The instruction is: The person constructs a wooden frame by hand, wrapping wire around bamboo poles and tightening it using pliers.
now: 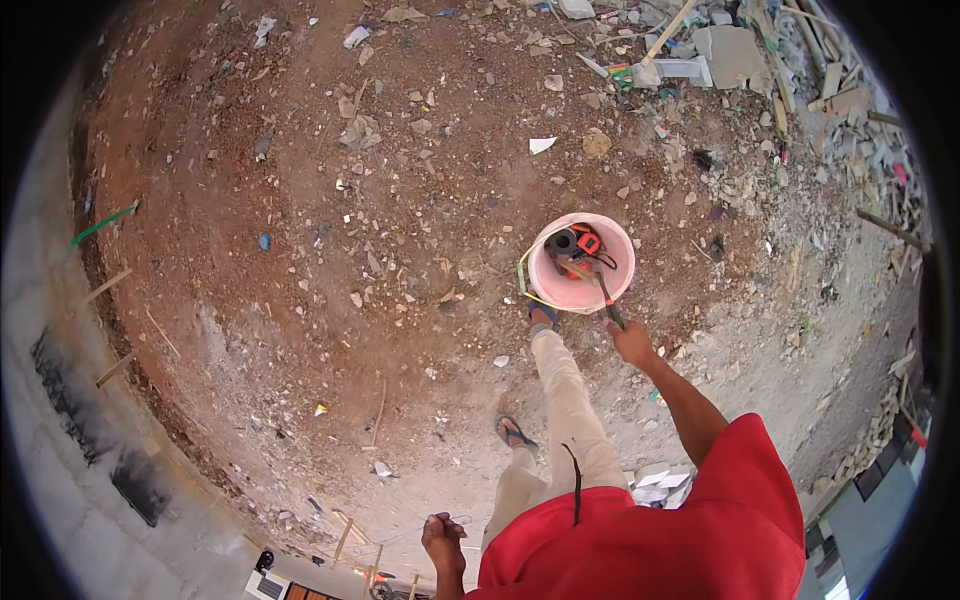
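My right hand (pixel 630 343) is closed round the grip of a hand tool with a dark handle (pixel 613 312) marked with orange. The tool slants over the near rim of a pink bucket (pixel 622 240), its far end among the contents, so I cannot tell its kind. Inside the bucket lie a red-and-black tape measure (pixel 589 243), a dark round roll or tube (pixel 563 241) and a black cord loop. A yellowish carrying handle (pixel 522 278) hangs at the bucket's left side. Low down, my left hand (pixel 443 540) hangs beside my body with curled fingers, nothing visible in it.
Reddish, stony dirt with scattered litter surrounds me. Broken boards, slabs and rubble (pixel 735 58) are heaped at the upper right. A pale wall (pixel 45 260) runs along the left, with sticks near its foot. White broken pieces (pixel 660 484) lie close to my right side.
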`<act>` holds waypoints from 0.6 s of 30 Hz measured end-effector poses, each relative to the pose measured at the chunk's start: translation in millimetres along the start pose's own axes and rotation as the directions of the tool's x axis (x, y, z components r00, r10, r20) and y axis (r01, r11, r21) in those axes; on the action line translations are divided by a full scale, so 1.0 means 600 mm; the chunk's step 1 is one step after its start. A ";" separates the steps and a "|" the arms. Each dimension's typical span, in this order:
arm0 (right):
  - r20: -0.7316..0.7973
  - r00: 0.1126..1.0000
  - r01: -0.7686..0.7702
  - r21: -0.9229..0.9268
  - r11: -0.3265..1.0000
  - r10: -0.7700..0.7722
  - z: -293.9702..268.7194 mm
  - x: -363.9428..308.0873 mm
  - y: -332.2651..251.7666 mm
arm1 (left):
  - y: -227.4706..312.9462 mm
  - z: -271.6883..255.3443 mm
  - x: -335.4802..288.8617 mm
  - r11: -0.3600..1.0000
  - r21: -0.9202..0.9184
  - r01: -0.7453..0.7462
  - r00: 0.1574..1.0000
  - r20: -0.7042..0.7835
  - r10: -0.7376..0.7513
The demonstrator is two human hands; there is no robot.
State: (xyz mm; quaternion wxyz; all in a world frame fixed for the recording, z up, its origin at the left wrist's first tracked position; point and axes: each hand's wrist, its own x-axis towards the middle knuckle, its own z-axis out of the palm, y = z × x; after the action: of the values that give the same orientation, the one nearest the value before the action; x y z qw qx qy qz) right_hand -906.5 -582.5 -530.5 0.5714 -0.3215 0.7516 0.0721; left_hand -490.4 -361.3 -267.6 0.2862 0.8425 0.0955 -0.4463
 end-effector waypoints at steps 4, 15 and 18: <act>0.066 0.952 0.283 0.182 0.942 -0.299 0.033 -0.265 -0.107 | 0.002 -0.010 0.034 0.996 -0.008 -0.083 0.993 0.083 0.084; 0.484 0.481 0.785 0.135 0.605 -0.731 0.298 -0.779 -0.249 | 0.135 -0.080 0.048 0.874 -0.481 -0.070 0.722 0.580 0.377; 0.215 0.324 0.946 -0.103 0.309 -0.921 0.408 -0.828 -0.246 | 0.132 -0.166 0.000 0.887 -0.462 -0.010 0.687 0.642 0.342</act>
State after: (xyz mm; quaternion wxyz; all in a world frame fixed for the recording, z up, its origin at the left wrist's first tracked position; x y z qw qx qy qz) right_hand -554.4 -382.6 -124.7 0.5125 -0.7501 0.3797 -0.1746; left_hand -387.8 -369.5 -192.7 0.5185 0.5282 -0.0108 -0.6724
